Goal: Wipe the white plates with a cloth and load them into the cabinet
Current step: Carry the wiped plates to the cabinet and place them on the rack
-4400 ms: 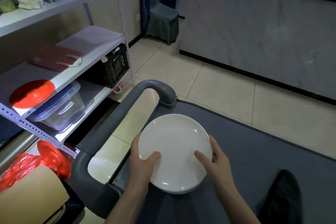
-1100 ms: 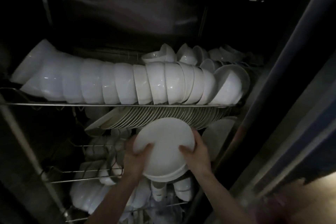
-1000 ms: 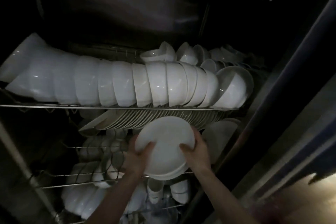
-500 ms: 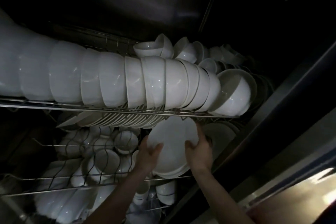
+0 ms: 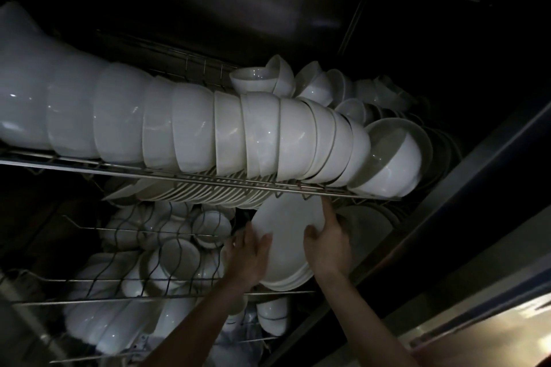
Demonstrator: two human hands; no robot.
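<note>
A small stack of white plates sits tilted inside the dark cabinet, its upper edge tucked under the upper wire rack. My left hand grips the stack's left edge, thumb on the top face. My right hand holds the right edge, thumb on the face and forefinger pointing up along the rim. To the left of the stack, a row of upright white plates stands in the middle rack, partly hidden by the upper rack.
A long row of nested white bowls fills the upper rack. Small bowls and cups lie in the wire rack below. More plates stand to the right of my hands. The cabinet frame runs diagonally at right.
From the cart, the plates were carried into the cabinet. In the last second my hands pushed them up and deeper, so the top edge now lies under the upper rack.
</note>
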